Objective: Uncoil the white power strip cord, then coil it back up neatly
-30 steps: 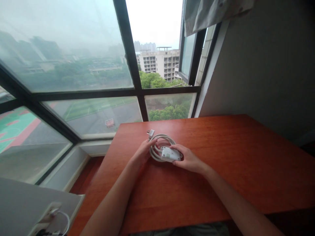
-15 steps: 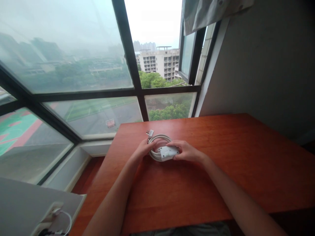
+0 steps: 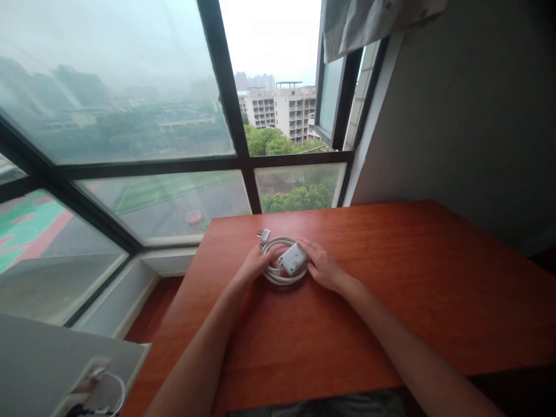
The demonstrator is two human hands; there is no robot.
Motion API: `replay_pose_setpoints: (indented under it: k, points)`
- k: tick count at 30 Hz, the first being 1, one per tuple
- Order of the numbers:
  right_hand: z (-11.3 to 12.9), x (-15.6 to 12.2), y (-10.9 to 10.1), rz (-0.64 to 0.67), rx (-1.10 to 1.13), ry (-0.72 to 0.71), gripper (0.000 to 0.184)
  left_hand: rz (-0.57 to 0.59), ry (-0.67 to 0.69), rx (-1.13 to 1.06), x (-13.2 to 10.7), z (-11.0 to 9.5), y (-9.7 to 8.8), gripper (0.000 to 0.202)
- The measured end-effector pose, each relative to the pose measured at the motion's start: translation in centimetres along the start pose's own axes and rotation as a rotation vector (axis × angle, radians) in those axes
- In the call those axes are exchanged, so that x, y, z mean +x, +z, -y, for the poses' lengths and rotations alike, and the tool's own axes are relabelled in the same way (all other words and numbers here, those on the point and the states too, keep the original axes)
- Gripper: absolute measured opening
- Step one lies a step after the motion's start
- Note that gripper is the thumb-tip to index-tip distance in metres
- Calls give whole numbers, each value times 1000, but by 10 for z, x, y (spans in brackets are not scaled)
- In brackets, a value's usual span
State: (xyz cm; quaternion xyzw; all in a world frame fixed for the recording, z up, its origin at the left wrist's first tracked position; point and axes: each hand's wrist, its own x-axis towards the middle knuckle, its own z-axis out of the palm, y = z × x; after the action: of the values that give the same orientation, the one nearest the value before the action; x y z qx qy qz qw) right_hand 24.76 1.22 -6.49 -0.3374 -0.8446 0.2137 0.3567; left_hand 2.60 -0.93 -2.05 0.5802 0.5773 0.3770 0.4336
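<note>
A white extension cord lies on the wooden table, its cable [image 3: 284, 282] wound into a round coil. On the coil's right part rests its white socket block [image 3: 294, 259], tilted, with small holes in the visible face. The plug [image 3: 263, 235] sticks out at the coil's upper left, prongs pointing left. My left hand [image 3: 255, 263] is closed on the coil's left side, thumb over the cable and the other fingers mostly hidden. At the block's right end, my right hand [image 3: 322, 265] grips it, fingers along the far edge and thumb side partly hidden.
The reddish-brown table [image 3: 391, 278] ends at the window [image 3: 299, 188] ahead and a grey wall [image 3: 460, 127] on the right. One window pane [image 3: 332, 98] stands open. At lower left, a wall socket [image 3: 93, 373] has a white cable plugged in.
My right hand has turned the socket block so that its right end points up and away, and shifted it slightly left over the coil. My left hand has stayed on the coil.
</note>
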Motion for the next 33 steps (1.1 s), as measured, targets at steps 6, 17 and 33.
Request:
replay_pose_setpoints:
  k: [6,17,33]
  points:
    - [2,-1,-5,46,107,31,56,-12,28,91,5,11,-2,46]
    - [10,-11,-6,33,86,44,56,-106,-51,785,8,18,-25,44]
    - [5,-11,-8,45,-21,61,54,-105,-115,941,2,5,-28,42]
